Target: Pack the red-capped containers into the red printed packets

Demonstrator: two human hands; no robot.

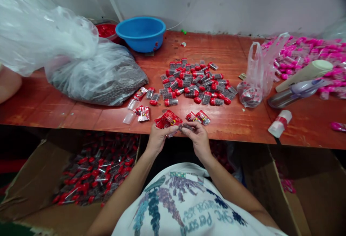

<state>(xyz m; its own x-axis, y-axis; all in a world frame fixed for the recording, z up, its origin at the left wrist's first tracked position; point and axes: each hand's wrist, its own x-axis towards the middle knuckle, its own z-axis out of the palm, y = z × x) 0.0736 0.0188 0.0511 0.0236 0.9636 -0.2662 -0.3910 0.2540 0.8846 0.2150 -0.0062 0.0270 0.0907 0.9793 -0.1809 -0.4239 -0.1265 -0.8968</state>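
My left hand point(158, 137) is closed on small red printed packets point(168, 119) at the table's front edge. Close beside it, my right hand point(199, 138) pinches several small dark pieces point(186, 126) between thumb and fingers, near the packets' opening. Just beyond my right hand lie two filled red packets point(202, 117). Left of my hands are more red packets point(142, 114) and empty clear tubes point(129, 118). Farther back spreads a pile of clear tubes with red caps point(191, 79), filled with dark beads.
A big clear bag of dark beads point(108, 81) sits at left, with a blue basin point(140, 30) behind it. At right are a thin plastic bag point(252, 84), a rolled label point(281, 123) and pink pieces point(305, 55). A carton of red-capped tubes point(94, 171) stands below.
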